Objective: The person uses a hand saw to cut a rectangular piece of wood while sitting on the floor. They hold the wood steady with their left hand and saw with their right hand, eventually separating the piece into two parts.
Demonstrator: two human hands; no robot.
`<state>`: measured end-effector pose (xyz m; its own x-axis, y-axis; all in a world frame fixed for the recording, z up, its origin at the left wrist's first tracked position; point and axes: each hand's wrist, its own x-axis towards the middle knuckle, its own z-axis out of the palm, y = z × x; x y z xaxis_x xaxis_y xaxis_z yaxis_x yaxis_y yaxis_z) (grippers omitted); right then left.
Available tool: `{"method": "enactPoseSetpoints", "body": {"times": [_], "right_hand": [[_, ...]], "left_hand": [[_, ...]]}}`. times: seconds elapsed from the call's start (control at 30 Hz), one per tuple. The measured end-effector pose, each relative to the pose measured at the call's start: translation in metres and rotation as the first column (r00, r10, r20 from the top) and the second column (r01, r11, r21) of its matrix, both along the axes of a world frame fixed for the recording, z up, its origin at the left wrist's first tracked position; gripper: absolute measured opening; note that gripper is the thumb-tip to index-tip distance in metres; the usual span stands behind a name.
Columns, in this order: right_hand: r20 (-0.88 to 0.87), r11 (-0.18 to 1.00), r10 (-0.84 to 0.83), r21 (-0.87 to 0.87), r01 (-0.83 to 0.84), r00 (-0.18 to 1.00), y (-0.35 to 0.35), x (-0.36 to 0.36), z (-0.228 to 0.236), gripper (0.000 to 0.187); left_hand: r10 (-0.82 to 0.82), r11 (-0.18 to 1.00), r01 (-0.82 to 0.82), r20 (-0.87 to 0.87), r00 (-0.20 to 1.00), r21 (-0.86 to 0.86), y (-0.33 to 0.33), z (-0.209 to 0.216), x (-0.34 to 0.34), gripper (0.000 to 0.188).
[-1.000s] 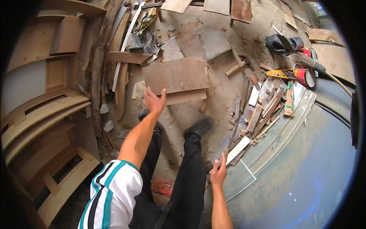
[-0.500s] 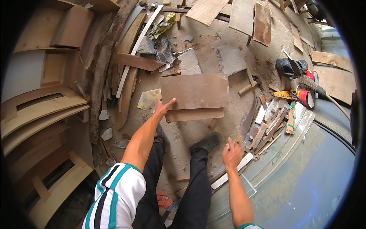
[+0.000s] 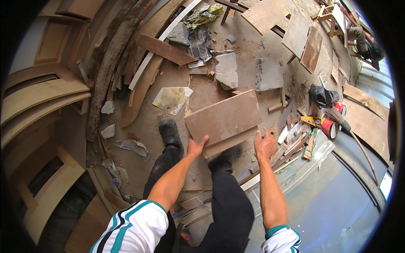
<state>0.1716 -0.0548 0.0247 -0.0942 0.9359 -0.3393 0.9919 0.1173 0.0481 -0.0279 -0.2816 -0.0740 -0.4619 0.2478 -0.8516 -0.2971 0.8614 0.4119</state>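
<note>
Board work, standing position, seen from above. Flat brown rectangular wooden board (image 3: 223, 120) is held out in front of the legs, over the dusty floor (image 3: 198, 84) and above the black shoes (image 3: 171, 131). Left hand (image 3: 196, 146) is clamped on the board's near-left corner, thumb over the top face, fingers hidden under it. Right hand (image 3: 265, 144) is off the board, just beside its near-right corner, fingers loosely apart, forefinger raised; it grips nothing.

Orientation: the long axis runs from near-left to far-right in the picture, rising toward the right. Broad face is up, roughly level. A thinner strip or second layer shows along the near edge; cannot tell whether it is part of the same piece.

Judgement on handling: one corner grip leaves the far end unsupported, so the board is likely to sag or twist. Closing the right hand on the near-right corner or long edge would steady it. Keep fingers clear of any rough edge.

Surroundings: two grey stone slabs (image 3: 249, 74) lie on the floor beyond the board. Pile of thin timber offcuts (image 3: 295, 141) sits to the right, near a red round tin (image 3: 329, 127) and a black bag (image 3: 322, 96). Curved plywood pieces (image 3: 42, 95) are stacked at left. Pale grey sheet (image 3: 337, 198) fills the lower right.
</note>
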Motion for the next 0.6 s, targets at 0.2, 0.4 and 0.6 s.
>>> {"method": "enactPoseSetpoints", "body": {"times": [0.2, 0.4, 0.6], "right_hand": [[-0.143, 0.999, 0.051, -0.008, -0.052, 0.988, -0.002, -0.022, -0.006, 0.046], [-0.225, 0.992, 0.074, -0.085, -0.095, 0.972, 0.001, -0.011, -0.046, 0.058], [-0.325, 0.973, 0.079, -0.18, -0.143, 0.942, 0.007, 0.003, -0.059, 0.069]], "left_hand": [[0.143, 0.988, -0.122, 0.25, 0.958, -0.099, -0.049, 0.008, 0.04, 0.114], [-0.241, 0.964, 0.23, -0.801, 0.548, -0.133, 0.011, 0.036, 0.025, 0.093], [-0.65, 0.76, 0.629, -0.241, 0.721, -0.167, 0.15, 0.033, -0.039, 0.081]]}}
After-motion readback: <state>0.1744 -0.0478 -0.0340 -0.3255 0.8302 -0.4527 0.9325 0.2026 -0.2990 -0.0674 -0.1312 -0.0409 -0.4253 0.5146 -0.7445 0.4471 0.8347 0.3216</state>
